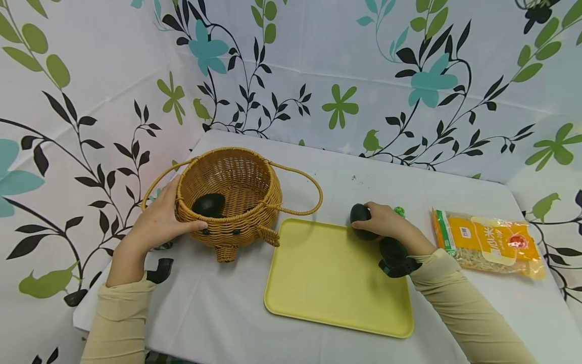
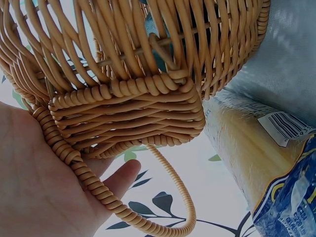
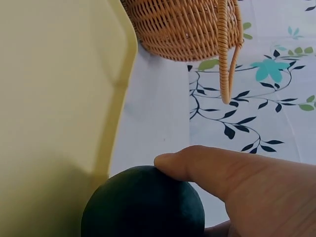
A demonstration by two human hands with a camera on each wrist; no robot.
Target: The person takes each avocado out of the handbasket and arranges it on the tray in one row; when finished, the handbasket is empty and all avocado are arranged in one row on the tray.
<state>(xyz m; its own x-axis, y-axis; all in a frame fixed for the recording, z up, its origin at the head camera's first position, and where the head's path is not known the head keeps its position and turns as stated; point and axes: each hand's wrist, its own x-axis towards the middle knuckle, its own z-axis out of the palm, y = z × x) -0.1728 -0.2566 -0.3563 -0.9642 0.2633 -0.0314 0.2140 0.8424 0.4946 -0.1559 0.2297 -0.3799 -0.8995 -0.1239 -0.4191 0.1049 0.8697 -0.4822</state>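
A round wicker basket with an animal face and two loop handles stands at left on the table. My left hand holds its left side, thumb along the front rim; in the left wrist view a handle crosses the palm. Inside the basket lies a dark green avocado. My right hand grips another dark avocado over the back right edge of the yellow tray. Seen from the right wrist, the thumb presses on top of that avocado.
To the right lies an orange and clear food bag. A small bright green thing shows behind my right hand. A clear package with a barcode lies beside the basket. Leaf-patterned cloth hangs behind the table.
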